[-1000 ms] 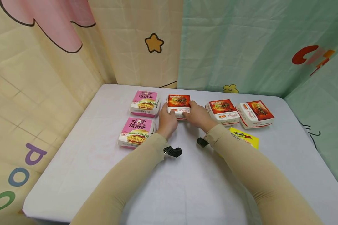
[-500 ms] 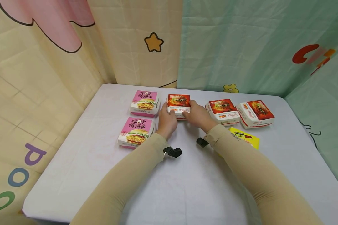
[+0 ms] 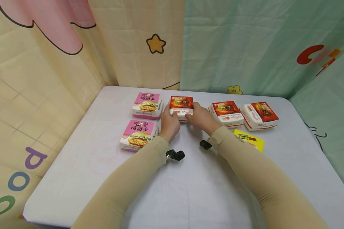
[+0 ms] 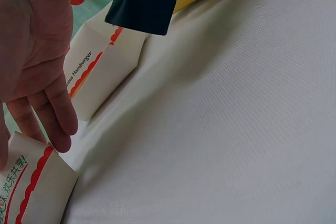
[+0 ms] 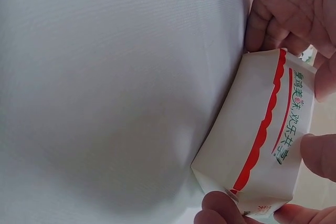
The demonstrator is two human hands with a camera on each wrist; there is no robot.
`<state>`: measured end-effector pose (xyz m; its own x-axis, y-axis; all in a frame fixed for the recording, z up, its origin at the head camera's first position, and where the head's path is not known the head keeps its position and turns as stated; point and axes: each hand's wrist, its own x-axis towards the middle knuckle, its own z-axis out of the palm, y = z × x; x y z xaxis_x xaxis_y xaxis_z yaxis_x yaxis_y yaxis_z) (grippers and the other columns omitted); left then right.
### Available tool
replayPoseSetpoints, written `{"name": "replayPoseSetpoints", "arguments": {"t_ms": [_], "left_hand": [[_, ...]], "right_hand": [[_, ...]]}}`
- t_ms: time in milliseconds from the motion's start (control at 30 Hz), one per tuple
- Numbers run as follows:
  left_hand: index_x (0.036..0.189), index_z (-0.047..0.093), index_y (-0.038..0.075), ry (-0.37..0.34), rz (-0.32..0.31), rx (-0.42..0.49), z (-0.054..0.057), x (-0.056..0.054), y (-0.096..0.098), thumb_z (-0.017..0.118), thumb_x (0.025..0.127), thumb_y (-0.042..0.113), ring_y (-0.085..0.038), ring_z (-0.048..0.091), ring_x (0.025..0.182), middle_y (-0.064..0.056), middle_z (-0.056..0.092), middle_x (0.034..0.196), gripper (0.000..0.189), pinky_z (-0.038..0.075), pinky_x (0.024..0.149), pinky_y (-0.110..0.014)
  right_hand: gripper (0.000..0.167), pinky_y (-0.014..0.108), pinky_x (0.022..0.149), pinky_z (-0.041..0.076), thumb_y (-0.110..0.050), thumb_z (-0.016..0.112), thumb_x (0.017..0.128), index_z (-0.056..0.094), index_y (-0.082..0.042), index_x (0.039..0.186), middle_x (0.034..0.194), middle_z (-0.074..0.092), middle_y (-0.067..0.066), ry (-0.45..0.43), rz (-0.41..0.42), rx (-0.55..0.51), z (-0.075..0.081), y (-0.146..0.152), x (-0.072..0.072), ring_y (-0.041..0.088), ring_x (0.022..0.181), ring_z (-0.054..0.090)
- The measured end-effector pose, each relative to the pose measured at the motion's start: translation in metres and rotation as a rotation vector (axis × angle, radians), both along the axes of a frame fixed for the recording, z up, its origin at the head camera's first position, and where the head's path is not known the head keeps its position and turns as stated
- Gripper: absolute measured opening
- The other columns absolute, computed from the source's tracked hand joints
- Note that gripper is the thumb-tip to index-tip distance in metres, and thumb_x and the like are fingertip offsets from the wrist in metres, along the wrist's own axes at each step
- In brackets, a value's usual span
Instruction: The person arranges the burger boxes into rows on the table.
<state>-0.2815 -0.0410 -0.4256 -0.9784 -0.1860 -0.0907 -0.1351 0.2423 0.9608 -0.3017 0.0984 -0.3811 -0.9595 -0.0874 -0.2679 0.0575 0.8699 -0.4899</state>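
Between both hands is a red-and-white burger box (image 3: 182,103), near the back of the table with its base at the cloth. On its left side, my left hand (image 3: 170,124) grips it, thumb at the front edge. My right hand (image 3: 203,117) holds the opposite side the same way. The right wrist view shows the box's white side (image 5: 262,135) with a red scalloped band, fingers at both ends and thumbs along its upper edge. Part of the box (image 4: 39,182) also appears in the left wrist view, under the right hand's fingers.
Two pink burger boxes (image 3: 146,105) stand to the left, one nearer than the other. To the right are two more red-and-white boxes (image 3: 227,113), side by side. A yellow printed item (image 3: 250,140) lies partly behind the right sleeve. Curtains (image 3: 232,41) border the white table (image 3: 166,197).
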Motion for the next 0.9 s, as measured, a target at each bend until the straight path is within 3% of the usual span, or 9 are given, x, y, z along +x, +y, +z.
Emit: {"name": "replayPoseSetpoints", "arguments": {"t_ms": [433, 700, 900], "left_hand": [[0.168, 0.024, 0.008, 0.016, 0.004, 0.010, 0.001, 0.000, -0.001, 0.043, 0.111, 0.022, -0.024, 0.026, 0.161, -0.011, 0.027, 0.174, 0.061, 0.021, 0.132, -0.041], [0.169, 0.019, 0.010, -0.026, -0.010, 0.052, 0.004, 0.006, -0.002, 0.044, 0.111, 0.028, -0.025, 0.018, 0.163, -0.011, 0.021, 0.176, 0.066, 0.018, 0.132, -0.041], [0.170, 0.015, 0.013, -0.053, -0.023, 0.068, 0.007, 0.011, -0.004, 0.045, 0.111, 0.032, -0.024, 0.015, 0.164, -0.009, 0.016, 0.177, 0.069, 0.016, 0.133, -0.043]], "right_hand": [[0.080, 0.054, 0.116, 0.046, -0.040, 0.063, 0.104, 0.023, -0.008, 0.166, 0.163, 0.044, 0.021, 0.009, -0.009, -0.016, 0.000, 0.001, 0.002, 0.035, 0.126, 0.055], [0.082, 0.054, 0.116, 0.046, -0.040, 0.063, 0.104, 0.023, -0.004, 0.165, 0.163, 0.044, 0.022, 0.024, 0.002, -0.002, 0.001, 0.003, 0.005, 0.035, 0.125, 0.055], [0.083, 0.055, 0.120, 0.041, -0.042, 0.062, 0.104, 0.022, -0.003, 0.165, 0.164, 0.042, 0.023, 0.031, 0.004, 0.007, 0.003, 0.006, 0.008, 0.037, 0.137, 0.054]]}}
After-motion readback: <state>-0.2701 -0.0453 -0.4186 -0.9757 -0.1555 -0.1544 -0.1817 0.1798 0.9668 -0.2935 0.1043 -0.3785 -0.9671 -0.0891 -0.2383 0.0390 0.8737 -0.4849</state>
